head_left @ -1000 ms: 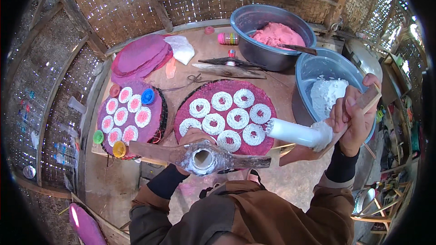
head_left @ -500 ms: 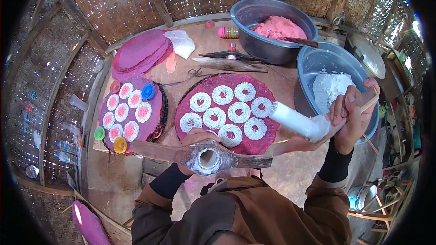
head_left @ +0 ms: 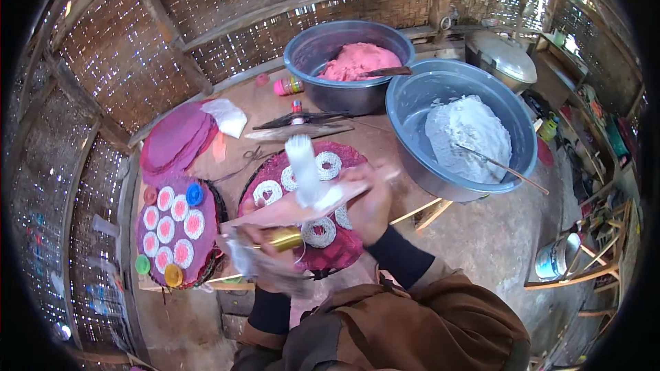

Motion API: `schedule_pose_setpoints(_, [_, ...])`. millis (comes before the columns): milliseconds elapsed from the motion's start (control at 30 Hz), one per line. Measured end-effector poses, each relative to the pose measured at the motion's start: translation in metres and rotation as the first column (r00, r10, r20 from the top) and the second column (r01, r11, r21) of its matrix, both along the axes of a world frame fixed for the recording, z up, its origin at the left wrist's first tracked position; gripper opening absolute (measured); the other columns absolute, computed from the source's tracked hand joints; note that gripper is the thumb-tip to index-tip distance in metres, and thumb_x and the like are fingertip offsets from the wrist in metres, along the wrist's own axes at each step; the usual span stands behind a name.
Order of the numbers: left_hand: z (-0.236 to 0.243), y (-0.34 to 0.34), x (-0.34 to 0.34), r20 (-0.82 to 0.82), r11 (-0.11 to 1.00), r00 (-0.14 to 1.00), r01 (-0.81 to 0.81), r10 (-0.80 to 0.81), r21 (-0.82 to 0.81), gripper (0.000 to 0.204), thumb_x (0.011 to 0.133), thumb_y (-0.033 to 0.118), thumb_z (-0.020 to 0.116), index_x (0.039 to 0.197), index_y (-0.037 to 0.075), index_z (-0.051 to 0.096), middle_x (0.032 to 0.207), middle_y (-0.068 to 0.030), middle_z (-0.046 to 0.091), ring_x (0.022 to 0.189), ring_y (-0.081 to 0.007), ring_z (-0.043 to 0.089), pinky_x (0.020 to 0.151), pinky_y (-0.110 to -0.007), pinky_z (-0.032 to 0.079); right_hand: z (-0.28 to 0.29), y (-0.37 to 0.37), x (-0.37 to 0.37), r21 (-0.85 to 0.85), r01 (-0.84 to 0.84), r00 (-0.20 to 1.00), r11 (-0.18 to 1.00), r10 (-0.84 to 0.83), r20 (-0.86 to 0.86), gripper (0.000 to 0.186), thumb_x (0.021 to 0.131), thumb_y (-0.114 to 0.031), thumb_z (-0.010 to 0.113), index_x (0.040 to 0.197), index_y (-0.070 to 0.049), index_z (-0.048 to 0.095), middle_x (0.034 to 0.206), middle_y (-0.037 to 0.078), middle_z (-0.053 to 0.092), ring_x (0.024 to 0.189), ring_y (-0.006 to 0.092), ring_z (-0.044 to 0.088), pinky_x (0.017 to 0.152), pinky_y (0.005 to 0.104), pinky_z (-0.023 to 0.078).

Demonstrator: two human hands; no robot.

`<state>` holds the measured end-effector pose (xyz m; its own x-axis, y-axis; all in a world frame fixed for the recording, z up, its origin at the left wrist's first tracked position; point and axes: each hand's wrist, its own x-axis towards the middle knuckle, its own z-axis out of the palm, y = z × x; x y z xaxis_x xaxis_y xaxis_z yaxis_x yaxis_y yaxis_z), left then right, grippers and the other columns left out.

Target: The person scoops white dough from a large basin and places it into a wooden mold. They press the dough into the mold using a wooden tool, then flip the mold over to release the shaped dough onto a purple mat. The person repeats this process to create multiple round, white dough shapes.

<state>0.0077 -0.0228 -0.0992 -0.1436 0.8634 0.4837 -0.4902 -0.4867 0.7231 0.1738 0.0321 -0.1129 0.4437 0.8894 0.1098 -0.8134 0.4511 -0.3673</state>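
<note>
My left hand [head_left: 271,254] grips a wooden press body [head_left: 244,254] fitted with a gold cylinder [head_left: 287,238], low over the front of the middle magenta round mat [head_left: 347,247]. My right hand [head_left: 371,203] holds a wooden bar carrying a white tubular plunger [head_left: 302,168], stood upright over that mat. Both tools are smeared by motion. White lace-like rings [head_left: 318,232] lie on the mat, partly hidden by my hands. The left round mat [head_left: 175,240] bears several pink-centred white rosettes [head_left: 165,229] and coloured small cups [head_left: 194,194].
A tub of pink dough [head_left: 357,62] stands at the back, a tub of white dough [head_left: 467,137] at the right. Spare magenta sheets [head_left: 168,141], a white bag [head_left: 225,117] and wooden pieces [head_left: 295,130] lie on the table [head_left: 234,158]. A lidded pot [head_left: 502,65] sits behind the right tub.
My right hand has swung leftward and the white plunger has tipped from sideways to upright. The press body in my left hand has turned, showing the gold cylinder. The view has shifted.
</note>
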Motion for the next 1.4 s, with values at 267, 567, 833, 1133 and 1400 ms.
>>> schedule_pose_setpoints(267, [-0.009,0.01,-0.04,0.142,0.996,0.988,0.051,-0.061,0.073,0.029,0.075,0.024,0.072,0.095,0.018,0.051,0.112,-0.002,0.041,0.119,-0.0222,0.037,0.104,-0.042,0.031,-0.018,-0.068,0.06,-0.494,-0.449,0.089,0.745,0.587,0.805,0.017,0.093,-0.016,0.049,0.1,-0.007,0.062,0.091,0.001,0.062,0.084,0.0117,0.057,0.076,0.0335,0.046])
schedule_pose_setpoints(567, [-0.014,0.01,-0.021,0.249,0.979,0.951,0.151,-0.181,0.137,0.032,0.07,0.013,0.076,0.085,0.018,0.048,0.109,-0.0028,0.041,0.115,-0.0236,0.04,0.102,-0.042,0.035,0.081,-0.07,0.058,0.497,-0.03,-0.351,0.867,-0.474,0.807,0.033,0.075,-0.011,0.063,0.107,-0.017,0.065,0.102,0.003,0.059,0.092,0.0229,0.054,0.082,0.0367,0.038])
schedule_pose_setpoints(833, [-0.016,0.003,-0.023,0.301,0.976,0.929,0.189,-0.215,0.112,0.029,0.071,0.009,0.076,0.085,0.017,0.051,0.109,-0.0018,0.041,0.115,-0.022,0.041,0.102,-0.045,0.037,0.075,-0.078,0.052,0.583,-0.001,-0.509,0.813,-0.502,0.699,0.04,0.069,-0.018,0.067,0.108,-0.026,0.065,0.112,-0.003,0.057,0.098,0.0178,0.051,0.086,0.038,0.034])
schedule_pose_setpoints(1133, [-0.021,-0.004,-0.033,0.161,0.989,0.976,0.144,-0.148,0.035,0.03,0.071,0.013,0.077,0.082,0.018,0.05,0.108,-0.0007,0.041,0.115,-0.0208,0.041,0.103,-0.043,0.037,0.084,-0.076,0.05,0.608,-0.043,-0.539,0.793,-0.53,0.654,0.045,0.064,-0.018,0.066,0.108,-0.03,0.065,0.114,-0.005,0.057,0.1,0.017,0.051,0.09,0.0429,0.029])
schedule_pose_setpoints(1400, [-0.006,-0.002,-0.019,0.273,0.974,0.935,0.218,-0.228,0.069,0.029,0.071,0.013,0.077,0.08,0.016,0.049,0.108,-0.0009,0.042,0.115,-0.0206,0.043,0.104,-0.043,0.036,0.081,-0.071,0.057,0.557,-0.045,-0.513,0.83,-0.498,0.699,0.045,0.066,-0.014,0.063,0.107,-0.03,0.065,0.114,-0.005,0.057,0.102,0.0181,0.051,0.092,0.0442,0.028])
